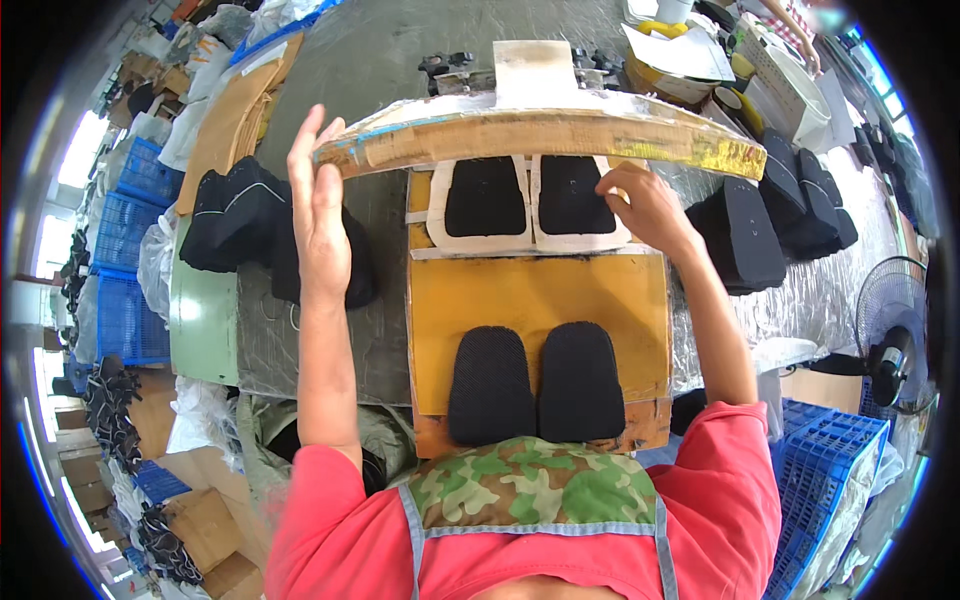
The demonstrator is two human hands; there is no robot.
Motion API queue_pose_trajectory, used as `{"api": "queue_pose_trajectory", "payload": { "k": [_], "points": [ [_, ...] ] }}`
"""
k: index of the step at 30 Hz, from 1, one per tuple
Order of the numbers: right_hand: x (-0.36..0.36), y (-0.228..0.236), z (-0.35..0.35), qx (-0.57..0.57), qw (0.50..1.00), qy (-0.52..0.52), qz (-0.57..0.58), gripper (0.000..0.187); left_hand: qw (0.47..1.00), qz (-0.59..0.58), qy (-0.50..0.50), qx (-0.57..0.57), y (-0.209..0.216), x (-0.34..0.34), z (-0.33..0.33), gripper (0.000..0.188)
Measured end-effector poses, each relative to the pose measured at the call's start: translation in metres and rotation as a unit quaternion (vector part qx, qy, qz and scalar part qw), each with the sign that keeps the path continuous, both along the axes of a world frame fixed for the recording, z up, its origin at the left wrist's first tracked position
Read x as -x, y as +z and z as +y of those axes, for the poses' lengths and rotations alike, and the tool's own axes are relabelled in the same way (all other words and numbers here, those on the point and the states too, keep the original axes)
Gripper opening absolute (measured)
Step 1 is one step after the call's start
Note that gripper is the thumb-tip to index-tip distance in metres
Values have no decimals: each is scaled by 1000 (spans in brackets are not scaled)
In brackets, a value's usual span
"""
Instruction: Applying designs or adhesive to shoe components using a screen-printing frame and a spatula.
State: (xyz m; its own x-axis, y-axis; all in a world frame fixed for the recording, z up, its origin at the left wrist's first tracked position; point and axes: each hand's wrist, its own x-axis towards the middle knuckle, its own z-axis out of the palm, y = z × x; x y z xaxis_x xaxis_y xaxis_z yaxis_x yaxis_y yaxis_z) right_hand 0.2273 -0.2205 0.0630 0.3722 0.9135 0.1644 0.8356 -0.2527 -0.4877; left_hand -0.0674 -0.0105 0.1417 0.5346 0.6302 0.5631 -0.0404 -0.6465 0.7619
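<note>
A wooden frame [540, 138] stands tilted up over the work board, hinged at its far side. My left hand [322, 225] holds the left end of this frame, thumb in front and the other fingers reaching up past the corner. Under it, two black fabric pads lie in a white two-opening template: a left pad [487, 197] and a right pad [572, 197]. My right hand [645, 203] is closed at the right edge of the right pad, with curled fingers touching it. Two more black pads [490, 385] lie side by side on the yellow board [540, 295], close to my apron.
Stacks of black pads stand left [240, 215] and right [740, 235] of the board. Flat cardboard [230, 120] lies at the far left. Blue crates [830, 460] and a fan [890, 345] are at my right. Tape rolls and papers [680, 50] crowd the far right.
</note>
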Motion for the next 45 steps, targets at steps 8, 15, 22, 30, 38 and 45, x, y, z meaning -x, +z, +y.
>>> {"api": "queue_pose_trajectory", "payload": {
  "k": [8,15,22,30,38,45],
  "points": [
    [-16,-65,26,-76,983,-134,-97,29,993,86,10,79,-114,-22,18,23],
    [19,-6,-26,-141,969,-76,190,24,895,382,122,-198,-141,-71,11,39],
    [-40,64,-166,-267,919,-265,120,35,883,425,102,-172,-132,-80,13,16],
    [-94,23,-186,-97,940,-321,57,34,974,218,32,57,-103,-45,-7,5],
    [-92,28,-155,-42,952,-281,-117,36,973,33,107,203,-51,111,-49,6],
    [-62,30,-176,76,965,-234,-85,84,970,-24,212,114,-20,184,32,10]
  ]
}}
